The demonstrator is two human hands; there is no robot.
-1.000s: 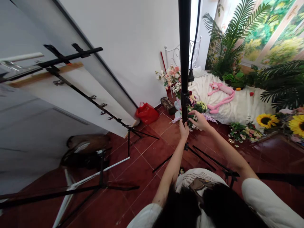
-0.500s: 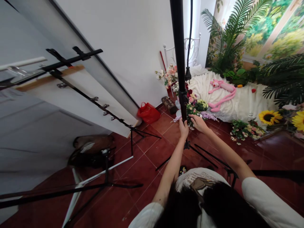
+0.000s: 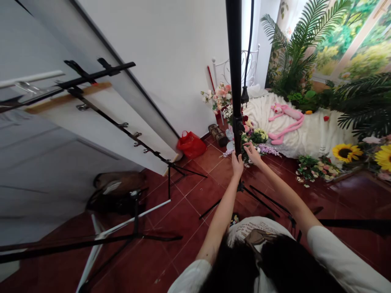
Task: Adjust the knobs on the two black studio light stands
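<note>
- We stand over red floor tiles (image 3: pixel 192 195), which run from our feet to the wall (image 3: pixel 174 69) and the bed's (image 3: pixel 308 142) near edge.
- On our left, the tiles lie between the black pole (image 3: pixel 234 61) and the red bag (image 3: pixel 192 145); a long board (image 3: pixel 137 134) and a white bar (image 3: pixel 137 217) border that side.
- On our right, black legs (image 3: pixel 264 200) spread low over the floor, and flowers (image 3: pixel 259 136) crowd the bed's edge behind the pole.
- A plug (image 3: pixel 244 96) hangs on its cord just right of the pole.
- The pole rises in front of us, almost upright, near the middle of the view.
- Our left hand (image 3: pixel 237 164) wraps around the pole below its collar (image 3: pixel 238 124), forearm angled upward.
- Our right hand (image 3: pixel 253 154) is beside the pole, slightly higher, fingers loosely parted; we cannot tell whether the fingertips touch it.
</note>
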